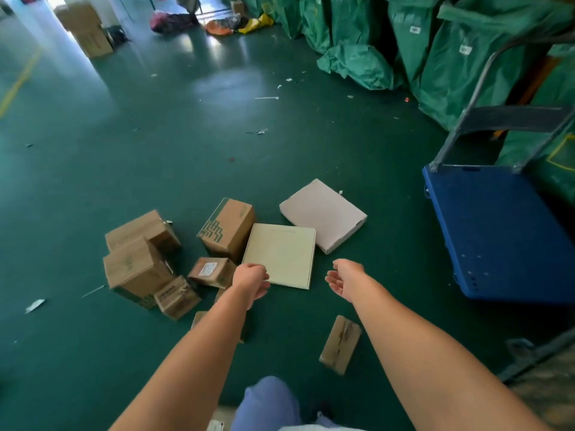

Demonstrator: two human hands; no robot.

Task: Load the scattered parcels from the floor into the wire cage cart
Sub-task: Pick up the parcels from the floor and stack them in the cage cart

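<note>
Both arms reach down toward parcels scattered on the green floor (155,126). The left hand (251,279) is at the near left corner of a flat beige box (281,255), fingers curled at its edge; whether they actually grip it I cannot tell. The right hand (343,279) hovers just right of that box, palm turned inward, fingers loosely spread, touching nothing. A flat pinkish box (323,214) lies behind, brown cartons (137,269) to the left
</note>
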